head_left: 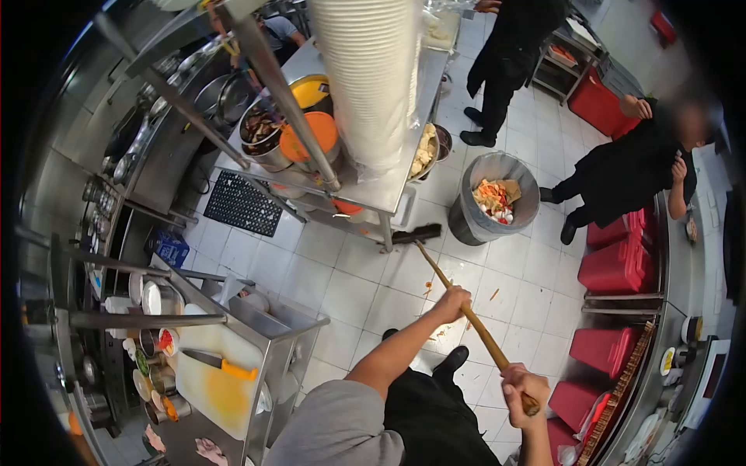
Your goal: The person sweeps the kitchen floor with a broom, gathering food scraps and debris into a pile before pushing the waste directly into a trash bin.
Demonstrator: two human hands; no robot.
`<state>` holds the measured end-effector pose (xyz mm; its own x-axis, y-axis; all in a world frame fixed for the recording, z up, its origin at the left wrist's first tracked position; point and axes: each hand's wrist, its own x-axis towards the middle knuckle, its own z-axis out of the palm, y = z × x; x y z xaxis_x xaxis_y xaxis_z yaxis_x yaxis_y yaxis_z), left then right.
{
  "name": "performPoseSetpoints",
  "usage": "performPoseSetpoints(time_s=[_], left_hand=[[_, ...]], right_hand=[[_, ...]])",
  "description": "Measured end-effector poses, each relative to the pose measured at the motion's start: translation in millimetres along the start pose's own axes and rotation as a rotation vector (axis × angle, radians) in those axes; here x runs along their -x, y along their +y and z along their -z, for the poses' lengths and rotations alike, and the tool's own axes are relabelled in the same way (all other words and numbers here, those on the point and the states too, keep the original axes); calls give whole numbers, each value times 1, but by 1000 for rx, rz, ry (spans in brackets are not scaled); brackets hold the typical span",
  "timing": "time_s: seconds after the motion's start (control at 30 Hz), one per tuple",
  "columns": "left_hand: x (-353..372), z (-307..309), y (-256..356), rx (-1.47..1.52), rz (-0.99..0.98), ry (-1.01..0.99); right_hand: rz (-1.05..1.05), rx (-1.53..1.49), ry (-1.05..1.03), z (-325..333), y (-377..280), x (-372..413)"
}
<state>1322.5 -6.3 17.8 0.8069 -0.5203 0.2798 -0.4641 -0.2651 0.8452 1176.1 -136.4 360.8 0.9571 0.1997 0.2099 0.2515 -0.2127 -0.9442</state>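
Note:
My left hand [452, 304] is wrapped round the middle of a broom's [483, 335] wooden handle. Lower down, my right hand [524, 394] grips the same handle close to its end. The dark broom head [417, 234] rests on the tiles beside a leg of the steel table, left of the trash can. Orange food scraps [428, 287] are scattered on the white tiled floor [365, 311] between the broom head and my black shoe [451, 363].
A lined trash can [466, 206] holds food waste. Two people in black stand beyond it. Tall stacked white containers [365, 78] stand on the steel table [373, 194]. At left, a knife [217, 363] lies on a cutting board [225, 400]. Red bins [610, 268] line the right.

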Motion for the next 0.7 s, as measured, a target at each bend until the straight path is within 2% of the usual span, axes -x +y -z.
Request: performPoseSetpoints(time_s=[0.07,0.17,0.3,0.37,0.53,0.57,0.63,0.67,0.7], left_hand=[[2,-2,24,14,38,-36],[11,-10,48,24,5,-107],[35,-32,79,139,124,-186],[34,-8,110,80,125,-222],[62,70,141,38,29,-152],[72,82,129,12,-11,-103],[90,118,110,-141,28,-123],[101,132,91,-296,-36,-237],[109,145,86,-269,-50,-173]], right_hand=[[-66,-14,77,2,-16,9],[-71,22,1,3,-42,13],[-86,43,12,8,-80,24],[-46,2,76,9,-101,30],[29,-147,38,-8,-139,30],[43,-175,-1,-12,-135,29],[65,-226,-58,-28,-121,20],[67,-235,-65,-40,-111,19],[71,-244,-71,-54,-100,19]])
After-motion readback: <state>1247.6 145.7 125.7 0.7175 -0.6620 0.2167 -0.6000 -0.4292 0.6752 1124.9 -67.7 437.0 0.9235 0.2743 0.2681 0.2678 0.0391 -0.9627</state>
